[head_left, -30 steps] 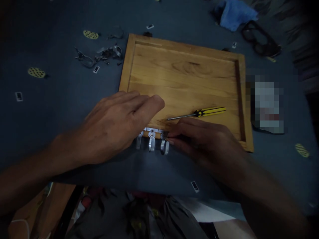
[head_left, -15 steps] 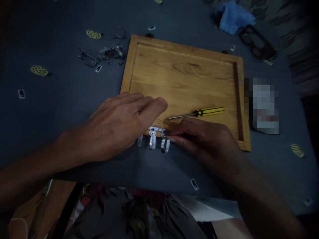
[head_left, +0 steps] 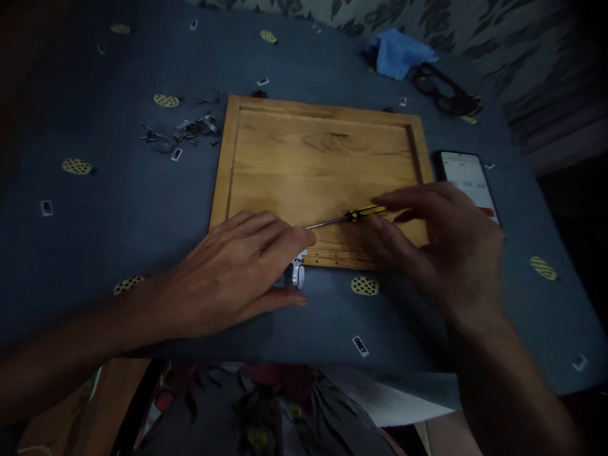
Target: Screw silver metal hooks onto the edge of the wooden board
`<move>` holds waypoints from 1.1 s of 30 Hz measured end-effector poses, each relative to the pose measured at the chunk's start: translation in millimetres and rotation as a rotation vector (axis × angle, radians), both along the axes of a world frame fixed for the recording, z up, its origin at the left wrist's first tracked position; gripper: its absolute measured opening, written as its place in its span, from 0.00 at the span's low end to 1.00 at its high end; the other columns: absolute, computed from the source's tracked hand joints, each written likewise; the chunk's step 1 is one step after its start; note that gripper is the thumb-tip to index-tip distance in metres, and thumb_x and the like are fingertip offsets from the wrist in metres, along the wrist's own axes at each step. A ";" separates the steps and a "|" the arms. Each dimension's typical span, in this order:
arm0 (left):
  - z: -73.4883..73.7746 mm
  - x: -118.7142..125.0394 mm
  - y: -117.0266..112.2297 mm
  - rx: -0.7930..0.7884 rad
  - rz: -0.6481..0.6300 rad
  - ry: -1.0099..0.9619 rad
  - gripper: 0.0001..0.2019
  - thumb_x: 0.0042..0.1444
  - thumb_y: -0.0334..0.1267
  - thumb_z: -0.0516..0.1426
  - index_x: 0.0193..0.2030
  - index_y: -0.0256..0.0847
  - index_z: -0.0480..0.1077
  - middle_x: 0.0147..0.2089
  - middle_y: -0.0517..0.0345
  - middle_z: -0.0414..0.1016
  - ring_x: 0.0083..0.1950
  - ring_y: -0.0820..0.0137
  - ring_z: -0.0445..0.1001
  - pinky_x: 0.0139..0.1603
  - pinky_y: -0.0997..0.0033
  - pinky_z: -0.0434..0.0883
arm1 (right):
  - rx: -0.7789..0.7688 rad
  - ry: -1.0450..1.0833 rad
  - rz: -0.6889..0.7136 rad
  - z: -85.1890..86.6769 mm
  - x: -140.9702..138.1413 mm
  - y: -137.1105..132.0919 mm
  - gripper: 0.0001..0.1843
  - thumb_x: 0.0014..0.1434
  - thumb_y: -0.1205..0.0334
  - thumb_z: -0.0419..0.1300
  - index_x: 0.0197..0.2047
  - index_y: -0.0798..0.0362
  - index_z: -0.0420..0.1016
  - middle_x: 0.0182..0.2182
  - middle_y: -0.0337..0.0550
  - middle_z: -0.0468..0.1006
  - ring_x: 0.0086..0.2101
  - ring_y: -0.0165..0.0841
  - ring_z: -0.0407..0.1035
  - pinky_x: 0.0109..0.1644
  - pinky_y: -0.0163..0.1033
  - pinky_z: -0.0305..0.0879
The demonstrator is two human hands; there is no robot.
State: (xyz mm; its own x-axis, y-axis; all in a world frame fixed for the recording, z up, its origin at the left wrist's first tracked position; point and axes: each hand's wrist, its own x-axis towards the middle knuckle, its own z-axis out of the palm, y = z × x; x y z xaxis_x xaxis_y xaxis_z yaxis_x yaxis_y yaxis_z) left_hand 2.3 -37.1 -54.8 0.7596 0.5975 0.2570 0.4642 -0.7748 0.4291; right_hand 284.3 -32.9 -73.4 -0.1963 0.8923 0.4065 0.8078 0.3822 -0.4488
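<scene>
A shallow framed wooden board [head_left: 285,171] lies on the table. My left hand [head_left: 228,278] rests palm down over its front edge, index finger on the wood and thumb below, around a silvery metal hook [head_left: 297,272]. Most of the hook strip is hidden under this hand. A yellow and black screwdriver [head_left: 354,216] lies on the board, its tip beside my left index finger. My right hand [head_left: 432,247] is around the handle end, with thumb and fingers apart on either side of it. Small holes show in the front rim to the right of the hook.
Small metal hooks and screws [head_left: 194,130] lie left of the board. To its right is a phone [head_left: 468,177] with a lit screen, partly behind my right hand. Dark-framed glasses [head_left: 446,92] and a blue cloth [head_left: 399,54] sit at the back right of the patterned tablecloth [head_left: 109,221].
My right hand has left the hooks and moved up and right to the screwdriver handle. My left hand now lies over more of the hooks. The view has shifted, bringing the board lower.
</scene>
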 end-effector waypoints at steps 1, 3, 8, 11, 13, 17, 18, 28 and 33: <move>-1.1 1.8 -1.7 0.014 0.003 0.011 0.19 0.68 0.46 0.61 0.57 0.38 0.64 0.50 0.50 0.80 0.52 0.60 0.78 0.49 0.62 0.74 | 0.029 -0.073 0.007 -4.2 7.3 4.4 0.15 0.66 0.52 0.66 0.52 0.48 0.81 0.52 0.55 0.81 0.52 0.47 0.75 0.55 0.51 0.71; -3.4 5.1 -4.0 0.038 0.013 0.043 0.23 0.64 0.46 0.65 0.57 0.37 0.63 0.50 0.49 0.80 0.51 0.59 0.79 0.48 0.61 0.75 | -0.033 -0.147 0.052 -12.8 19.0 12.0 0.25 0.66 0.47 0.64 0.61 0.51 0.77 0.62 0.60 0.75 0.61 0.54 0.69 0.64 0.59 0.66; -7.5 10.2 -4.9 0.079 0.040 0.084 0.29 0.59 0.47 0.69 0.58 0.36 0.63 0.48 0.49 0.81 0.47 0.57 0.81 0.47 0.58 0.77 | -0.149 -0.151 0.149 -22.0 26.6 19.2 0.21 0.70 0.47 0.57 0.58 0.46 0.79 0.59 0.53 0.78 0.59 0.54 0.71 0.63 0.66 0.66; -8.7 10.7 -5.1 0.084 0.058 0.074 0.29 0.59 0.45 0.69 0.60 0.35 0.62 0.49 0.48 0.81 0.49 0.57 0.81 0.50 0.58 0.77 | -0.139 -0.120 0.161 -17.8 24.6 19.2 0.18 0.70 0.49 0.57 0.55 0.47 0.82 0.53 0.53 0.81 0.54 0.54 0.74 0.60 0.64 0.69; -9.1 9.9 -5.2 0.067 0.072 0.076 0.30 0.59 0.44 0.69 0.61 0.34 0.61 0.50 0.48 0.81 0.51 0.57 0.81 0.51 0.58 0.78 | -0.153 -0.081 0.159 -14.4 23.9 19.8 0.15 0.68 0.51 0.59 0.51 0.46 0.83 0.48 0.52 0.82 0.50 0.52 0.75 0.56 0.60 0.71; -9.3 6.6 -4.5 -0.024 0.091 0.076 0.34 0.59 0.45 0.69 0.65 0.36 0.58 0.54 0.48 0.80 0.54 0.56 0.80 0.53 0.57 0.77 | -0.216 0.070 0.118 -11.1 25.3 19.9 0.08 0.63 0.54 0.65 0.43 0.45 0.84 0.38 0.47 0.83 0.41 0.44 0.77 0.45 0.51 0.72; -9.2 5.8 -4.2 -0.054 0.095 0.070 0.36 0.58 0.46 0.69 0.65 0.37 0.58 0.54 0.48 0.79 0.55 0.57 0.80 0.53 0.58 0.77 | -0.216 0.104 0.102 -11.2 25.8 18.8 0.08 0.62 0.53 0.66 0.42 0.45 0.84 0.37 0.45 0.83 0.39 0.42 0.78 0.42 0.49 0.71; -13.7 6.5 -4.1 -0.142 0.139 0.062 0.39 0.57 0.47 0.70 0.67 0.41 0.56 0.56 0.49 0.79 0.57 0.57 0.78 0.56 0.58 0.75 | -0.001 0.840 -0.265 7.7 -0.7 -3.0 0.21 0.39 0.51 0.83 0.33 0.47 0.83 0.28 0.37 0.80 0.22 0.26 0.68 0.22 0.36 0.62; -16.9 8.0 -6.0 -0.107 0.148 0.063 0.36 0.59 0.44 0.69 0.67 0.41 0.56 0.56 0.49 0.79 0.58 0.57 0.78 0.57 0.57 0.75 | 0.082 0.918 -0.144 18.0 -13.9 -9.6 0.20 0.40 0.46 0.82 0.33 0.45 0.86 0.25 0.35 0.76 0.20 0.24 0.62 0.17 0.35 0.54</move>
State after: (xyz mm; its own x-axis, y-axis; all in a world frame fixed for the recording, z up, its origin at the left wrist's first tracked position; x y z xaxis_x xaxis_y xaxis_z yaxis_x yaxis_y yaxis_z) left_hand 10.3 -43.1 -71.6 0.6742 0.7250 0.1404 0.5984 -0.6478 0.4716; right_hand 270.4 -42.5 -55.4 0.3430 0.8448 0.4106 0.1922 0.3648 -0.9110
